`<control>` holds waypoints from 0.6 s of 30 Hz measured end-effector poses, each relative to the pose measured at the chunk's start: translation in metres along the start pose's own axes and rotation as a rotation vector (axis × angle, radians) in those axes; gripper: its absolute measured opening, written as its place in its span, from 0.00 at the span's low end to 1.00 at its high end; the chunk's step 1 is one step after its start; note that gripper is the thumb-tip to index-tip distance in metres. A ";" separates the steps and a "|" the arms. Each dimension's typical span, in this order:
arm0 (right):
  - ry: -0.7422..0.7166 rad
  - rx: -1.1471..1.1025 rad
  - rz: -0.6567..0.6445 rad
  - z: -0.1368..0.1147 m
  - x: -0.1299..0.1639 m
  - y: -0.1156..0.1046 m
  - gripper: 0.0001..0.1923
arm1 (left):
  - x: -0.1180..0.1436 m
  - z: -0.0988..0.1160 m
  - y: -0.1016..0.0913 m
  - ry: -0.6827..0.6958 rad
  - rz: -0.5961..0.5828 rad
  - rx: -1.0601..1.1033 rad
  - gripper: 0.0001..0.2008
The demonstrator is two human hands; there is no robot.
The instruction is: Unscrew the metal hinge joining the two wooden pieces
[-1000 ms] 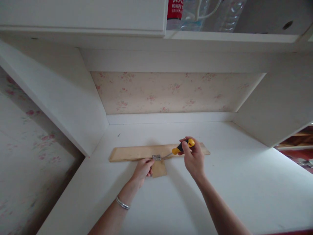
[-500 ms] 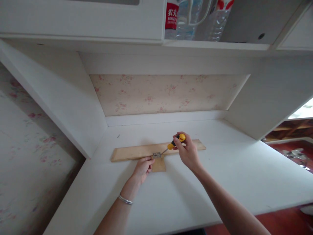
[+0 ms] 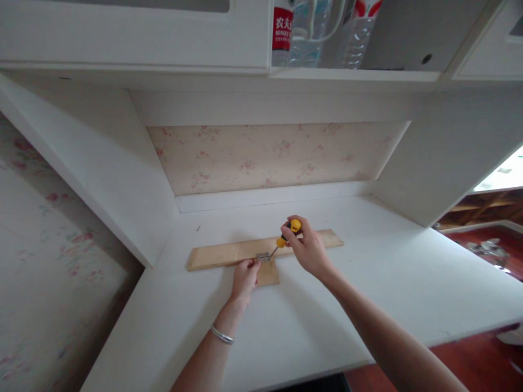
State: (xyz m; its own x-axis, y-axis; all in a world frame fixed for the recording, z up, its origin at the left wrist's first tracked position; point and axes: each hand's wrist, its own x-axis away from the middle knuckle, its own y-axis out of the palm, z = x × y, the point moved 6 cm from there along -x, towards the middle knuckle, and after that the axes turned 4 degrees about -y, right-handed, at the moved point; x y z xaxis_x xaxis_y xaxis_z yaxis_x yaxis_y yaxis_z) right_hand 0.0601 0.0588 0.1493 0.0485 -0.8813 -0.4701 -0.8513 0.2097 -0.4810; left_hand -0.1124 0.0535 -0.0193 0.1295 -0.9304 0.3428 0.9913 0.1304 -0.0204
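Screwdriver [image 3: 286, 235] with its yellow-and-black handle sits closed inside our right hand [image 3: 307, 251], fingers wrapped round the grip, the thin shaft slanting down and left so the tip meets the small metal hinge [image 3: 262, 255]. We judge the tool light and stiff, its rubbery grip unlikely to slip; the handle's thick upper end is the sound place to hold it, as we do. The hinge joins a long wooden strip [image 3: 229, 253] to a small wooden piece [image 3: 268, 274] that juts toward us from the strip's near edge. Both boards look thin, rigid and light enough to skate on the smooth top, so they want pinning down flat.

Our left hand [image 3: 245, 277] does that: its fingers are curled, their tips pressing on the wood just left of the hinge, gripping nothing. A silver bracelet [image 3: 222, 334] circles that wrist.

All of this lies on the white desk [image 3: 368, 283], toward the back of its niche. Floral wallpaper [image 3: 269, 158] lines the rear wall, and water bottles [image 3: 310, 32] stand on the shelf overhead.
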 end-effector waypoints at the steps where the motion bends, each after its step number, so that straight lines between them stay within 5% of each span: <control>1: -0.018 0.053 -0.033 -0.005 -0.002 0.000 0.16 | 0.000 0.001 0.000 -0.005 0.011 -0.018 0.11; 9: -0.128 0.643 -0.267 -0.049 -0.032 0.016 0.15 | 0.002 0.003 -0.001 -0.027 0.039 -0.049 0.10; 18: -0.124 0.693 -0.643 -0.058 -0.065 0.047 0.16 | -0.002 0.001 -0.003 0.001 0.041 -0.124 0.11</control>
State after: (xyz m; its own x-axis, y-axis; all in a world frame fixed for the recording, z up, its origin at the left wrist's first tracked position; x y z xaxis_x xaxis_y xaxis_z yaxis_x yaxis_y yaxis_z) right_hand -0.0139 0.1014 0.2005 0.4886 -0.8723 -0.0186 -0.1450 -0.0601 -0.9876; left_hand -0.1159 0.0551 -0.0188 0.1699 -0.9255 0.3385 0.9807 0.1250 -0.1503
